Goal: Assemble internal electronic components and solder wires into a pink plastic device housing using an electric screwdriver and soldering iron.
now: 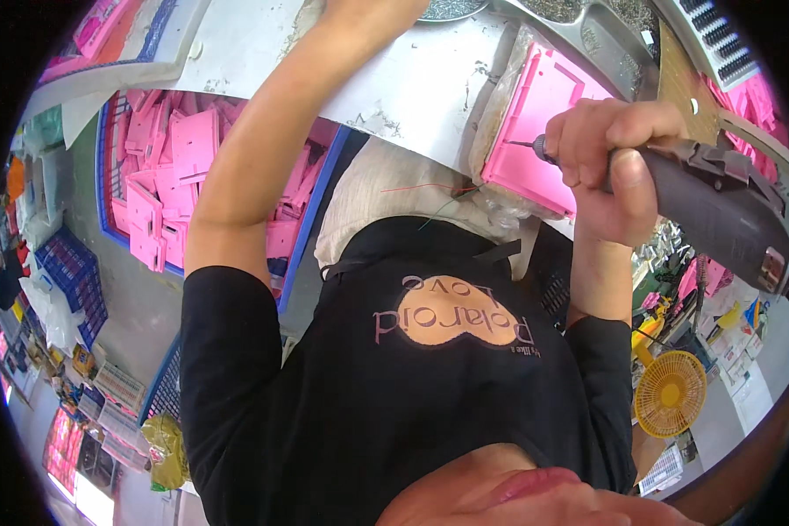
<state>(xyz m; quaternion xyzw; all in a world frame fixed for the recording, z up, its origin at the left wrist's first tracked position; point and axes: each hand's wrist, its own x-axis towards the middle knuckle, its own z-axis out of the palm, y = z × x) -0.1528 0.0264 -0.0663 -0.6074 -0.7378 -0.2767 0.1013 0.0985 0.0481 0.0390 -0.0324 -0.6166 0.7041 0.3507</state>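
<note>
My right hand (607, 162) is wrapped round a dark electric screwdriver (719, 206). Its thin bit points left across a pink plastic panel (543, 110); whether the tip touches the panel I cannot tell. The panel lies on a pale block with a worn edge (493, 114) at the right of the white worktable (412, 92). At the top edge, my left hand (381, 12) is beside a round metal dish (453, 14) holding small silvery pieces like screws. Its fingers are cut off by the picture's edge, so their hold is hidden.
A blue basket (300, 250) full of pink plastic parts (193, 145) stands left of my lap. A metal tray (594, 39) with small metal pieces lies beyond the panel. Loose red and green wires hang near the table edge. A yellow fan (671, 394) stands at right.
</note>
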